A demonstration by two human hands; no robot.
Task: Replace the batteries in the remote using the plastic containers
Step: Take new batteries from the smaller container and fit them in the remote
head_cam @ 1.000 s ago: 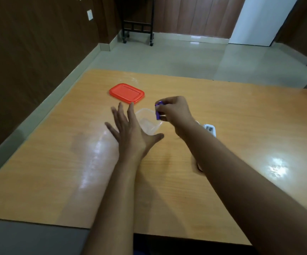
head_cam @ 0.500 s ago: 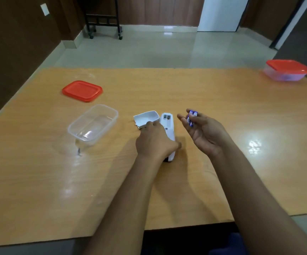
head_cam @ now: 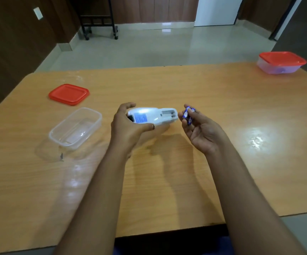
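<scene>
I hold the remote (head_cam: 151,116) in my left hand (head_cam: 128,126), above the table (head_cam: 167,181), near its middle. The fingers curl over the far edge and the thumb presses along the near edge, so the grip is firm. My right hand (head_cam: 200,129) is palm up, and the thumb and fingertips pinch the batteries (head_cam: 188,115) (small blue and white ones; two I think, but they are blurred), just beside the right end of the remote and not touching it.

I judge that the step now is loading: the battery compartment (head_cam: 168,113) lies open and looks empty, and the batteries are ready beside it. The next move calls for bringing one battery over the slot, matching its poles to the marks, and pressing it down while the left hand keeps the body steady. Two batteries in one pinch is awkward, so one may slip.

The long axis of the remote runs left to right across my view, a little tilted. Its back faces up, with a blue label towards my left hand, and the end with the compartment points right, at the batteries.

On the left of the table is a clear container (head_cam: 75,128) without a lid, and the red lid (head_cam: 69,94) lies behind it. A second container with red lid (head_cam: 281,62) sits at the far right corner.
</scene>
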